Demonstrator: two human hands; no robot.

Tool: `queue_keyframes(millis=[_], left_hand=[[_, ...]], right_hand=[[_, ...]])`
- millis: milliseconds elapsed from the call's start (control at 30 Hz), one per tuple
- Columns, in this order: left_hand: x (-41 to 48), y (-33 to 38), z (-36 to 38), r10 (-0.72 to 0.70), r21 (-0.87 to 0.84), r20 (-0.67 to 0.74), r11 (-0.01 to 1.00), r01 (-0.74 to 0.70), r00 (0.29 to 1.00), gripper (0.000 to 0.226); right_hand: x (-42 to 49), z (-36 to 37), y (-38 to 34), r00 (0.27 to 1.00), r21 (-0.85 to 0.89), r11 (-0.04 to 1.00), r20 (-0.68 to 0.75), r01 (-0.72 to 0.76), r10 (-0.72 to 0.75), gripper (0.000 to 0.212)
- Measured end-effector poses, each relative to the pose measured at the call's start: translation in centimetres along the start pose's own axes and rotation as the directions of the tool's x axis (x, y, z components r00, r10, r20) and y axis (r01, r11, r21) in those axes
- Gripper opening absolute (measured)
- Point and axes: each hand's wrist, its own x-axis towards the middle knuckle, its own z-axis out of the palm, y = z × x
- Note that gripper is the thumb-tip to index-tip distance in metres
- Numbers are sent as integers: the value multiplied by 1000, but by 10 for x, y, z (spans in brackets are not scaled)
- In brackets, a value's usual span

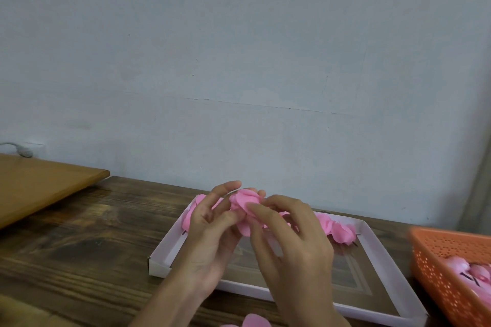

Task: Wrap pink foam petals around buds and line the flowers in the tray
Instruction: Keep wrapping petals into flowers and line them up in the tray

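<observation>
While the left hand [212,223] and right hand [292,233] pinch it, the pink foam flower [245,200] looks soft and ruffled; more flowers [337,228] line the twelve o'clock edge of the tray [159,260].

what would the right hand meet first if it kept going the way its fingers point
The pink flower, which the right hand touches now; just beyond it, likely the left hand, though depth is unclear.

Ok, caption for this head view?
Left hand and right hand wrap a flower over the tray, finished flowers behind.
</observation>
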Motion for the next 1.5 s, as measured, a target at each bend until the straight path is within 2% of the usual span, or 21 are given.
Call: queue_keyframes(millis=[167,300,367,500,600,667,800,900,967,1033,1133,1267,1367,1500], left_hand=[[0,-1,-1,-27,48,14,999,26,1000,51],[1,-2,-1,-43,76,33,996,41,999,52],[1,-2,-1,-54,61,50,997,51,997,54],[0,-2,2,-72,41,91,997,69,993,57],[0,-3,3,-76,70,69,995,71,995,57],[-1,-2,4,-79,83,76,994,73,994,56],[-1,-2,1,-101,29,88,995,98,991,52],[-1,-4,2,-93,56,44,994,91,995,54],[-1,-6,4,-72,89,8,994,71,997,63],[1,-6,5,-36,173,-9,984,37,999,56],[2,-6,5,16,276,-51,961,-1,999,52],[1,-6,5,46,270,-112,963,-14,993,49],[1,-5,5,53,258,-137,966,-16,989,44],[1,-6,6,69,285,-164,958,-20,984,35]], right_hand=[[0,-1,-1,994,43,993,22,-110,109,20],[0,-1,3,950,205,929,113,-309,291,29],[0,-1,6,931,243,900,139,-362,337,34],[-1,1,10,924,242,893,140,-380,355,39],[-3,1,11,943,193,925,120,-328,310,37],[-4,1,9,930,191,911,124,-365,346,38],[0,-2,10,816,407,710,217,-574,536,39],[3,-3,13,774,499,601,288,-624,564,34],[2,-3,13,765,484,599,312,-638,563,34],[0,-1,11,754,453,607,317,-653,575,35],[-4,2,7,783,414,667,276,-620,557,41],[-5,2,4,833,402,730,253,-553,492,40],[-4,2,4,834,404,730,258,-551,487,28],[-2,2,4,827,371,739,272,-562,492,26]])
